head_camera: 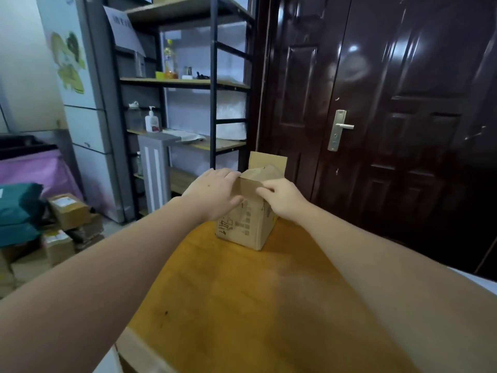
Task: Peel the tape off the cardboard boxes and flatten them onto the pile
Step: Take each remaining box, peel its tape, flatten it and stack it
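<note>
— What lies off to the left?

— On the floor, a pile of cardboard boxes beside some teal parcels. Behind them stands a metal shelf rack with bottles on it.

— And the left arm?

— It reaches forward from the lower left, stretched almost straight. The left hand lies against the left side of the cardboard box, fingers fairly straight and laid over the top edge, thumb along the near face. It presses and steadies rather than wrapping round anything.

— Where does the box stand?

— Upright on the far end of the yellow wooden counter, its top flaps partly open, one flap standing up at the back.

— The right arm?

— It comes in from the lower right, also extended. The right hand is at the near top edge of the box, fingers curled, fingertips pinching at the rim where a strip of tape runs. Whether it grips the tape or the cardboard, I cannot tell.

— And beyond?

— A dark door with a silver handle.
</note>
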